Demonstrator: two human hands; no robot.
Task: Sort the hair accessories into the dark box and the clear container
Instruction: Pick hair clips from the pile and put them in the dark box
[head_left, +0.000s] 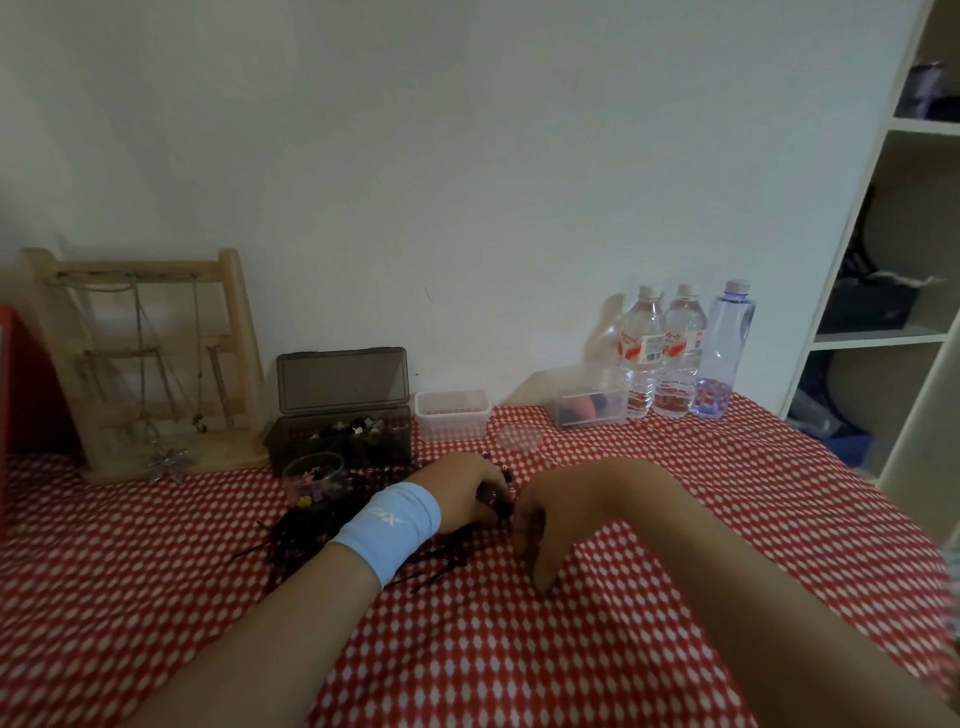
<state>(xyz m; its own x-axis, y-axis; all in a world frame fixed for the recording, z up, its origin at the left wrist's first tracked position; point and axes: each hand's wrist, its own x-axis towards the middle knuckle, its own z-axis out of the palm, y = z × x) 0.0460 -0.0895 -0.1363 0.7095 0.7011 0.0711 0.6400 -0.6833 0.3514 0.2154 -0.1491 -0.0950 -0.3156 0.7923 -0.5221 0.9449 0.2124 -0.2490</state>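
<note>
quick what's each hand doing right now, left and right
Left hand, with the light blue wristband: fingers pinched on small dark hair accessories.
Right hand: fingers curled down beside them; whether it holds anything cannot be told.

One view only, a wide-angle camera worn on the person's head. It looks forward and slightly down across the red-checked counter (649, 519) toward the white wall (467, 156) on the far side. Both forearms enter from the near edge, close to the lens. Straight lines bow at the frame's edges.
</note>
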